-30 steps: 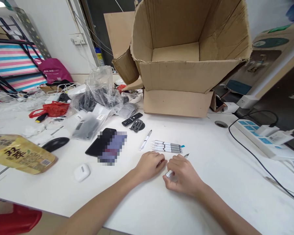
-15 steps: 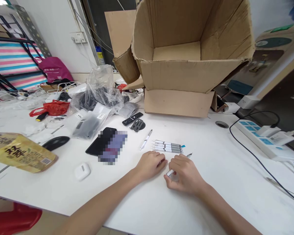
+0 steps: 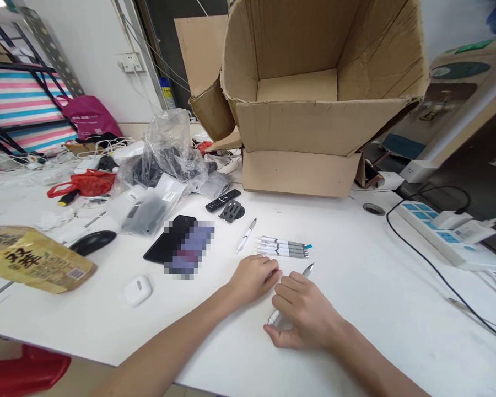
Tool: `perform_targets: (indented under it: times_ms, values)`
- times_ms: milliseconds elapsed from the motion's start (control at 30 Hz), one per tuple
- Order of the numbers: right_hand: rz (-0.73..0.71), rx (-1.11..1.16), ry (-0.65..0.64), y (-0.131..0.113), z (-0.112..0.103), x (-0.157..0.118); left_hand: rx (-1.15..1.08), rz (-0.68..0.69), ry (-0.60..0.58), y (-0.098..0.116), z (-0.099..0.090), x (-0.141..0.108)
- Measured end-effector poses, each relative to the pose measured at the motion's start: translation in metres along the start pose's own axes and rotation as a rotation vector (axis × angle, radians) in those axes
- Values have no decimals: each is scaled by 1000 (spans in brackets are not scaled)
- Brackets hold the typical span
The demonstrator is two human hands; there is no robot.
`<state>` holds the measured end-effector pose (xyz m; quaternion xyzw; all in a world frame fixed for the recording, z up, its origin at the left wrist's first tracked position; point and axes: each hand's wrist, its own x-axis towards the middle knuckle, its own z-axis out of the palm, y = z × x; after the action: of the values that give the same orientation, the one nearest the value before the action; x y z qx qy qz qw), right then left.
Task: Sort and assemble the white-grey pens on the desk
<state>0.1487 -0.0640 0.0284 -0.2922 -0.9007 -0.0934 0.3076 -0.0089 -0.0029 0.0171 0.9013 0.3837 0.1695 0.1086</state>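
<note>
My right hand is closed around a white and grey pen. The grey pointed end sticks out beyond the fingers, up and to the right, and the thumb is at the other end. To its left my left hand rests on the table with its fingers curled in; nothing shows in it, though its underside is hidden. Just beyond the hands, several similar pens lie side by side, with a small blue tab at their right end. A single pen lies apart, to the left of that row.
Left of the hands are a pixelated phone, a white earbud case and a yellow pouch. Farther back lie a remote and plastic bags. A large open carton stands behind; a power strip is at right.
My right hand has drawn the pen toward me and slightly left, and the pen now points more steeply away from me. My left hand stays in place.
</note>
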Motion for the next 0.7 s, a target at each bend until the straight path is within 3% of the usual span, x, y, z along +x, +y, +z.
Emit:
perform_targets:
  times_ms: [367,700]
  values:
    - [-51,39,-40,-15,4,0,35,-4,35,-1,4,1]
    - [34,135,-93,-17,7,-4,37,16,34,-2,4,1]
